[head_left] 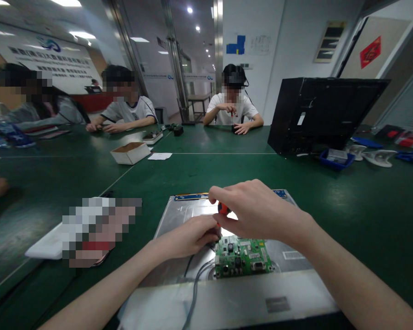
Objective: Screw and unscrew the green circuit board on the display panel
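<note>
My right hand is closed around the orange and black handle of a screwdriver, held roughly upright. Just below it, the fingers of my left hand are pinched together at the lower part of the screwdriver; its tip is hidden. Both hands are over the upper left corner of a green circuit board. That board lies on the silvery metal back of a flat display panel. Along the panel's far edge runs a narrow blue circuit strip. A grey cable trails from the board's left side towards me.
Left of the panel lie a white flat item and a blurred-out pinkish one. Further off are a small open box and a paper slip. A large black monitor casing and a blue tray stand right. Several people sit around the green table.
</note>
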